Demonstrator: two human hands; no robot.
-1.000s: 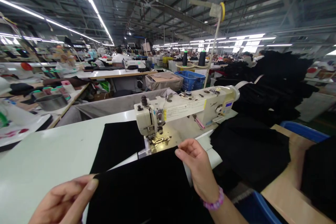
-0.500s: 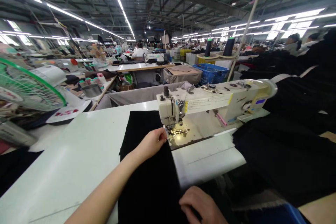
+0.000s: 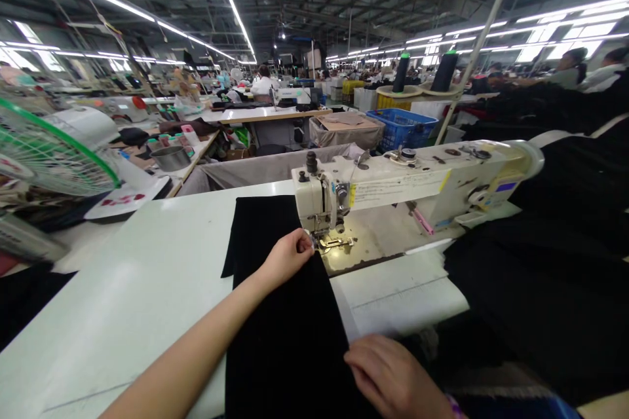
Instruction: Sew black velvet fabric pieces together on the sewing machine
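Note:
A long piece of black fabric (image 3: pixel 275 334) lies on the pale sewing table, its far end beside the head of a white sewing machine (image 3: pixel 393 183). My left hand (image 3: pixel 289 255) is close to the lit needle area, thumb and fingers pinched together at the fabric's right edge. Lower down that same edge, my right hand (image 3: pixel 388 366) has its fingers closed on the cloth, partly hiding it. The presser foot and needle are mostly hidden behind my left fingertips.
A green-rimmed fan (image 3: pixel 54 150) stands at the left, near a metal bowl (image 3: pixel 170 158). Beyond the machine are a blue basket (image 3: pixel 400 129) and dark thread cones (image 3: pixel 445 72). Black cloth (image 3: pixel 545 275) is heaped on the right. Other people work farther back.
My right hand has come onto the fabric's right edge. The cloth's near part has shifted right and angled away from its far end. My left hand stays near the needle.

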